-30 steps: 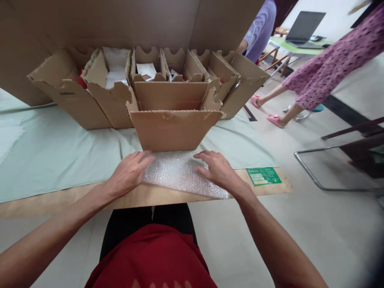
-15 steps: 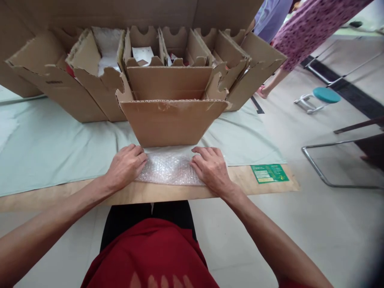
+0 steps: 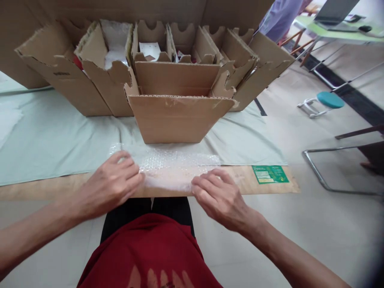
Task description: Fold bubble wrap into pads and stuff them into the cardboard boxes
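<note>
A sheet of clear bubble wrap (image 3: 168, 160) lies at the table's front edge, its near part blurred and bunched between my hands. My left hand (image 3: 115, 178) grips its left end with curled fingers. At the right end, my right hand (image 3: 216, 192) has its fingers closed on the wrap too. Just beyond the wrap stands an open cardboard box (image 3: 183, 118) with its flaps up. Whether anything lies inside the wrap I cannot tell.
Several open cardboard boxes (image 3: 99, 86) stand in a row behind, one holding bubble wrap. A pale green cloth (image 3: 54, 140) covers most of the table. A green printed card (image 3: 270, 175) lies at its right corner. To the right are a teal stool (image 3: 330, 100) and a person in purple (image 3: 279, 20).
Both hands have moved closer to me, drawing the near part of the bubble wrap toward the table edge. The person in pink at the upper right has mostly gone from view.
</note>
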`<state>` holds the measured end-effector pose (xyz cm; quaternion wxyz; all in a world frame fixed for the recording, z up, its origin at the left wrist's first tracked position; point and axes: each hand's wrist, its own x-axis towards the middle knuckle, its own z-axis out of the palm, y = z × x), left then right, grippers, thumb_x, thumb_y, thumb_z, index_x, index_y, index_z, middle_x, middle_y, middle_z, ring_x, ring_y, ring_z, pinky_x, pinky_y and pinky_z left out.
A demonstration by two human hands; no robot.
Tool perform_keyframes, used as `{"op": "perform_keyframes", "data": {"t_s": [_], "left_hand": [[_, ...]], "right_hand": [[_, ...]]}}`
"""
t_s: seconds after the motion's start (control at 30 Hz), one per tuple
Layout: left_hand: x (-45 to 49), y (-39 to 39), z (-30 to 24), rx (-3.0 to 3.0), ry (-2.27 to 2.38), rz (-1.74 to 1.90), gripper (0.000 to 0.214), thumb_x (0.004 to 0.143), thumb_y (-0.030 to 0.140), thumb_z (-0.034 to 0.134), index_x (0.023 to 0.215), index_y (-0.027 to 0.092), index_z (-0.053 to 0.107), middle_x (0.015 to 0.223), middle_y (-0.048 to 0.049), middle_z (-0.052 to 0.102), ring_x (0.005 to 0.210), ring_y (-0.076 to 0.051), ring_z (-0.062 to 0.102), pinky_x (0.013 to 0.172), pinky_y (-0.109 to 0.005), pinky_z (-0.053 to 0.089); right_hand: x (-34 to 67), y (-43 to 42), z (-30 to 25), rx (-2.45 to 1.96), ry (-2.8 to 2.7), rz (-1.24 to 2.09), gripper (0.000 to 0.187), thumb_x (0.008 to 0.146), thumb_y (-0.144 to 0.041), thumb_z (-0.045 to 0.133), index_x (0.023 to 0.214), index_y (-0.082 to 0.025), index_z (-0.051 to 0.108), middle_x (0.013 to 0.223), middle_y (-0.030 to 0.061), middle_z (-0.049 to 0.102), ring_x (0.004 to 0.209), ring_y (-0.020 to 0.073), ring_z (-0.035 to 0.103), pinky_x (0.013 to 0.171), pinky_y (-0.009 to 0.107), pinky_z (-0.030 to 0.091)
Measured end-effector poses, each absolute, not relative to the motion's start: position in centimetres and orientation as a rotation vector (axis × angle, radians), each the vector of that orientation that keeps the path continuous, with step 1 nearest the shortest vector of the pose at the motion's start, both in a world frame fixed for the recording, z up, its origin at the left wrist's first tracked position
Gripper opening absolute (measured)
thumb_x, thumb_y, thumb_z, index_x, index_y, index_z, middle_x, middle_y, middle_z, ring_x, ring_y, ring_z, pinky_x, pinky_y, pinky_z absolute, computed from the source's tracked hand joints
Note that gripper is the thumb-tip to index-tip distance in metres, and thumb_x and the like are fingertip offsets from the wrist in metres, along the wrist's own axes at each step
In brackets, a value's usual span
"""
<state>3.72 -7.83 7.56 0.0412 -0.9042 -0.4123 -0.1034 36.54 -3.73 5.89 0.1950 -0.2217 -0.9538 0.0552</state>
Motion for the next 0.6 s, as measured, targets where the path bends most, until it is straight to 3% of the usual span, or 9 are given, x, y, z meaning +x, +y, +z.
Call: {"op": "perform_keyframes", "data": {"t_s": [0.07, 0.13, 0.17, 0.23, 0.33, 0.43, 0.5, 0.6], "left_hand": [[3.5, -9.9, 7.4, -2.867, -1.33, -0.257, 0.021, 0.098, 0.019, 0.053, 0.083, 0.024, 0.068, 0.076, -0.0024, 0.064, 0.074, -0.021, 0.059, 0.086, -0.042, 0.05], [3.4, -11.0, 7.0, -3.002, -1.446, -0.192, 0.015, 0.096, 0.037, 0.062, 0.099, 0.025, 0.071, 0.087, -0.0043, 0.068, 0.08, -0.023, 0.063, 0.078, -0.039, 0.05], [3.3, -11.0, 6.8, -3.063, -1.513, -0.164, 0.025, 0.094, 0.047, 0.065, 0.105, 0.025, 0.071, 0.092, -0.0051, 0.07, 0.083, -0.024, 0.065, 0.077, -0.038, 0.051], [3.3, -10.5, 6.4, -3.143, -1.632, -0.142, 0.037, 0.097, 0.057, 0.058, 0.109, 0.024, 0.071, 0.096, -0.0056, 0.072, 0.085, -0.023, 0.067, 0.076, -0.035, 0.053], [3.1, -9.0, 5.9, -2.96, -1.774, -0.281, 0.039, 0.107, 0.045, 0.04, 0.108, 0.021, 0.071, 0.097, -0.0072, 0.071, 0.084, -0.021, 0.069, 0.074, -0.033, 0.054], [2.2, -7.4, 5.2, -2.494, -1.916, -0.351, 0.037, 0.103, 0.035, 0.044, 0.124, 0.016, 0.067, 0.123, -0.0167, 0.069, 0.089, -0.025, 0.071, 0.071, -0.036, 0.056], [1.1, -6.3, 4.5, -2.29, -2.062, -0.253, 0.047, 0.097, 0.034, 0.05, 0.137, 0.014, 0.061, 0.135, -0.0213, 0.064, 0.09, -0.029, 0.072, 0.065, -0.037, 0.055], [-0.4, -5.2, 3.5, -2.22, -2.344, -0.123, 0.049, 0.09, 0.031, 0.053, 0.135, 0.014, 0.064, 0.117, -0.0155, 0.073, 0.082, -0.028, 0.072, 0.063, -0.037, 0.054]], "right_hand": [[36.8, -4.7, 5.6, -0.66, -2.756, 0.431, 0.017, 0.106, -0.035, 0.055, 0.108, -0.023, 0.067, 0.106, 0.0071, 0.075, 0.09, 0.0226, 0.066, 0.092, 0.043, 0.046], [36.9, -5.1, 5.5, -0.747, -2.753, 0.633, 0.044, 0.103, -0.06, 0.054, 0.117, -0.021, 0.066, 0.106, 0.0106, 0.074, 0.093, 0.0264, 0.065, 0.091, 0.045, 0.049], [36.9, -5.1, 5.4, -0.797, -2.733, 0.692, 0.052, 0.102, -0.066, 0.05, 0.122, -0.021, 0.065, 0.108, 0.0116, 0.074, 0.095, 0.0277, 0.065, 0.091, 0.046, 0.049], [36.7, -4.5, 5.2, -0.891, -2.69, 0.73, 0.05, 0.107, -0.061, 0.042, 0.128, -0.021, 0.064, 0.112, 0.0113, 0.074, 0.099, 0.0276, 0.066, 0.09, 0.044, 0.05], [36.2, -2.6, 4.3, -1.017, -2.647, 0.5, 0.031, 0.11, -0.037, 0.042, 0.123, -0.021, 0.066, 0.122, 0.0109, 0.073, 0.106, 0.027, 0.066, 0.091, 0.043, 0.049], [36.1, -0.3, 2.5, -1.247, -2.617, 0.06, 0.028, 0.102, -0.029, 0.056, 0.124, -0.015, 0.066, 0.132, 0.0168, 0.069, 0.11, 0.0322, 0.063, 0.089, 0.044, 0.045], [36.4, 0.9, 1.4, -1.4, -2.585, -0.123, 0.032, 0.099, -0.029, 0.061, 0.125, -0.012, 0.066, 0.127, 0.0188, 0.07, 0.105, 0.0336, 0.062, 0.085, 0.044, 0.043], [37.1, 1.7, 0.7, -1.427, -2.578, -0.142, 0.019, 0.1, -0.026, 0.06, 0.11, -0.016, 0.072, 0.104, 0.0126, 0.076, 0.094, 0.0296, 0.061, 0.08, 0.04, 0.038]]}}
